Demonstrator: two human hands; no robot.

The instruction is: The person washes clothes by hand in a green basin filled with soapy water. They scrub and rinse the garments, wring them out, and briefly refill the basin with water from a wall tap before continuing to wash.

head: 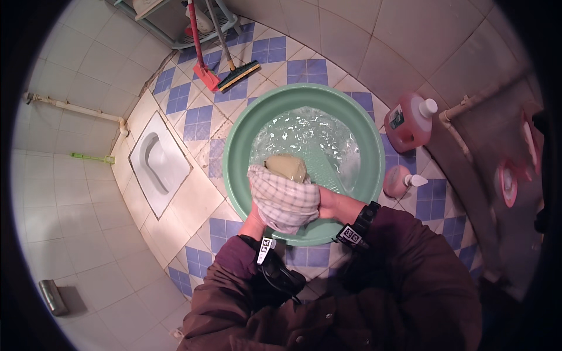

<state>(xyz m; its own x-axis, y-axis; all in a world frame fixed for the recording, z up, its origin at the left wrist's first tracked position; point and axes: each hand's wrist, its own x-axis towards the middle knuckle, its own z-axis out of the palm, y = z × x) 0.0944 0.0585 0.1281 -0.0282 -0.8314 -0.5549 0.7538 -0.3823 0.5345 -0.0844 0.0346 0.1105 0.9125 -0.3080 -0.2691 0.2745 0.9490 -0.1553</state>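
Observation:
Both of my hands hold a bundled checked cloth (285, 199) over the near part of a green plastic basin (303, 241). My left hand (254, 221) is at the cloth's left and lower side, its fingers mostly hidden by the fabric. At the right side my right hand (327, 204) grips the cloth, with its fingertips out of sight. A yellowish block like a bar of soap (287, 166) sticks out at the top of the bundle. Sudsy water (303, 131) lies in the basin, and a green ribbed washboard (325, 171) shows in it.
Right of the basin stand a large jug of pink liquid (408, 123) and a pink pump bottle (397, 180). A squat toilet (160, 164) is set in the floor at left. A squeegee (239, 75) and a red brush (206, 78) rest beyond the basin, near a rack (184, 44).

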